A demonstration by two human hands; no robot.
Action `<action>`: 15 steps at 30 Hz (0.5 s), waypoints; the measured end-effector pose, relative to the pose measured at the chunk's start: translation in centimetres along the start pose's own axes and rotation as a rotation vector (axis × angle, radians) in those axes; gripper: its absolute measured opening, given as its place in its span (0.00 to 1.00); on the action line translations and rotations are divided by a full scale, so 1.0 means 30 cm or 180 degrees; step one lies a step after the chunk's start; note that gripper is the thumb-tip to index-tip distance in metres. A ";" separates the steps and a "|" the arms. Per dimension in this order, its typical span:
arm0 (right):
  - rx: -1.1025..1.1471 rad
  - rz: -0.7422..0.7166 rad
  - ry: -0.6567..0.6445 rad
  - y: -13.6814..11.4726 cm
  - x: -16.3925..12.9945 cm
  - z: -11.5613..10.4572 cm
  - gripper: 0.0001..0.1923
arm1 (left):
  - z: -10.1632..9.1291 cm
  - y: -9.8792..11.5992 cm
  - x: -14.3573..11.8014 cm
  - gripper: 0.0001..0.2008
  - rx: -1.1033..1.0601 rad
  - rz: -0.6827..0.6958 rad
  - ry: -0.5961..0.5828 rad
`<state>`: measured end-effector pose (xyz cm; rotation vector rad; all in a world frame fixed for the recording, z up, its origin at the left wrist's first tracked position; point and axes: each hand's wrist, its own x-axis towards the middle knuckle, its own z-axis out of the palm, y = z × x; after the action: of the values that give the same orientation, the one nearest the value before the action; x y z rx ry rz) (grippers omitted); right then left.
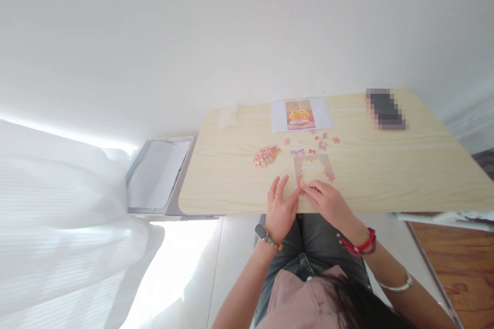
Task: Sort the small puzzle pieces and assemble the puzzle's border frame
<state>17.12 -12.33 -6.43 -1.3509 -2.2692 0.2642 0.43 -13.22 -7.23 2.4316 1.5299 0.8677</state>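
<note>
A jigsaw puzzle frame (pixel 327 168) of joined pink border pieces lies near the table's front edge, with bare table inside it. My right hand (pixel 328 203) is closed, thumb and fingers pinched together at the frame's near left corner on a puzzle piece that they mostly hide. Beside that corner, my left hand (pixel 281 210) has its fingers spread, and its thumb tip touches the border there. Left of the frame sits a heap of loose puzzle pieces (pixel 265 156). Several scattered pieces (pixel 322 144) lie just beyond the frame.
A printed reference picture (pixel 300 115) on white paper lies at the table's back, near the wall. A pixelated dark phone-like object (pixel 387 110) is at the back right. Left of the table (pixel 389 179) stands a grey bin holding papers (pixel 157 174), near a white curtain (pixel 65 226).
</note>
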 end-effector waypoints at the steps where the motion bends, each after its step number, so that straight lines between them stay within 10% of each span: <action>1: -0.0019 -0.0010 0.0000 0.000 0.000 0.000 0.13 | 0.001 0.000 0.000 0.15 0.0009 0.0002 -0.0002; 10: 0.0197 0.0033 0.0110 0.005 -0.001 -0.002 0.12 | 0.007 0.000 0.008 0.18 0.0125 -0.0021 -0.0054; 15: 0.0206 0.0334 0.0662 0.139 -0.028 -0.064 0.13 | -0.001 -0.008 0.022 0.19 0.0124 -0.0040 -0.0006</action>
<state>21.63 -11.16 -6.71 -1.3972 -2.0066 0.2192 0.45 -12.54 -7.04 2.4461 1.5744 0.8409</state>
